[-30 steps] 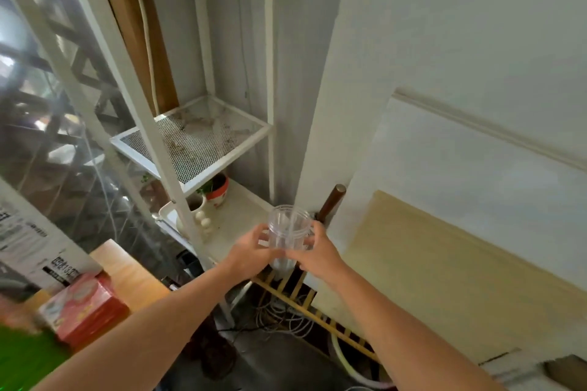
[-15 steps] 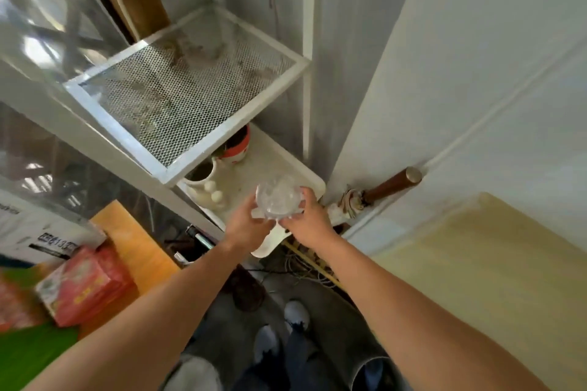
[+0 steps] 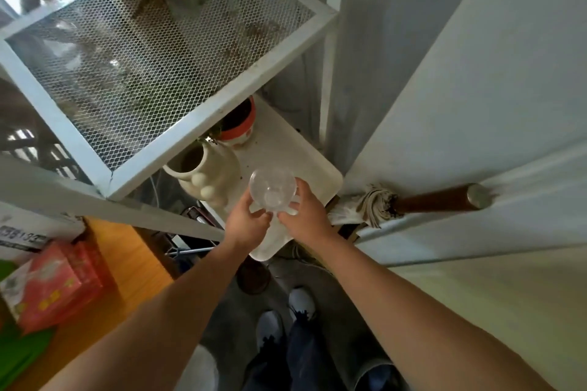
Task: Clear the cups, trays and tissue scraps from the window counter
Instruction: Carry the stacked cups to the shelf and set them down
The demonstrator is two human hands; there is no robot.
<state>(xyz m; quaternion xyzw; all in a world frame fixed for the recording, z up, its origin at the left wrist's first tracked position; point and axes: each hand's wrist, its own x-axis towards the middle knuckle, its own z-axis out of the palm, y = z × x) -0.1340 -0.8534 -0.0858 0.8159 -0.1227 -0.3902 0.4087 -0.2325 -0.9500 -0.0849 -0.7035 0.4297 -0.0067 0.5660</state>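
Note:
A clear plastic cup stands upright, seen from above, just over the white lower shelf of a metal rack. My left hand grips its left side and my right hand grips its right side. Whether the cup's base touches the shelf is hidden by my fingers. The orange wooden counter lies at lower left.
A cream ceramic jug and a red-and-white plant pot stand on the same shelf behind the cup. A white mesh shelf hangs above. A mop handle leans on the wall at right. A red tissue pack sits on the counter.
The view has tilted downward and closer to the rack. Both hands have carried the cup lower over the white shelf, next to the cream jug.

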